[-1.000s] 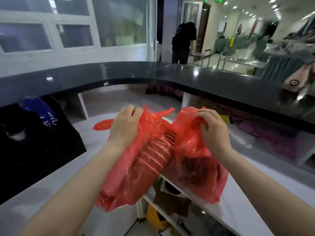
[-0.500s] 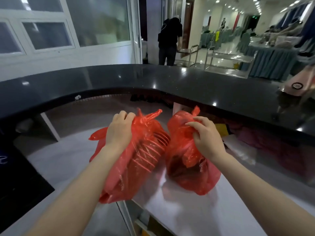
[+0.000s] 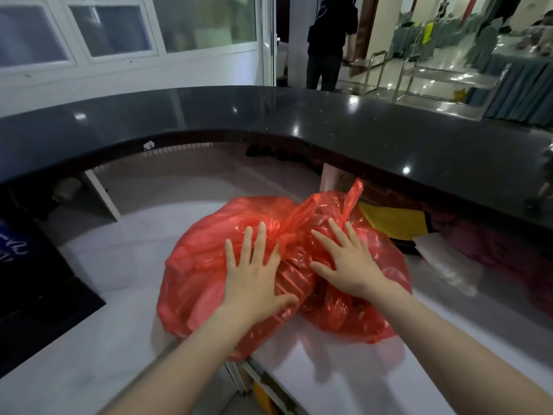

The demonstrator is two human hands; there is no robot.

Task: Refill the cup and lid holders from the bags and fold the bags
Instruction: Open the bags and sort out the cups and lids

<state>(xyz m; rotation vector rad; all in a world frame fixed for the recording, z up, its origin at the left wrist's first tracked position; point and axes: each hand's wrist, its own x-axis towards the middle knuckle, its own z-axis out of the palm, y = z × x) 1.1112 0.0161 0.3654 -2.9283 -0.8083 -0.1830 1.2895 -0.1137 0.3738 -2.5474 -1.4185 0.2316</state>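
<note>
Two red plastic bags lie side by side on the white lower counter (image 3: 119, 295). The left bag (image 3: 197, 265) shows the ribbed outline of stacked cups through the plastic. The right bag (image 3: 383, 295) is knotted at the top, and its contents are dark and unclear. My left hand (image 3: 254, 274) rests flat on the left bag with fingers spread. My right hand (image 3: 347, 265) lies flat on the right bag, fingers straight and apart. Neither hand grips anything.
A curved black upper counter (image 3: 299, 121) rings the white one. A dark object (image 3: 36, 280) sits at the left. Yellow and pink items (image 3: 395, 220) lie under the ledge at the right. A person (image 3: 329, 40) stands beyond the counter. Open shelves (image 3: 269, 390) show below the counter edge.
Both bags went from hanging in my grip to lying on the white counter. My hands let go of the bag necks and now lie flat and open on top.
</note>
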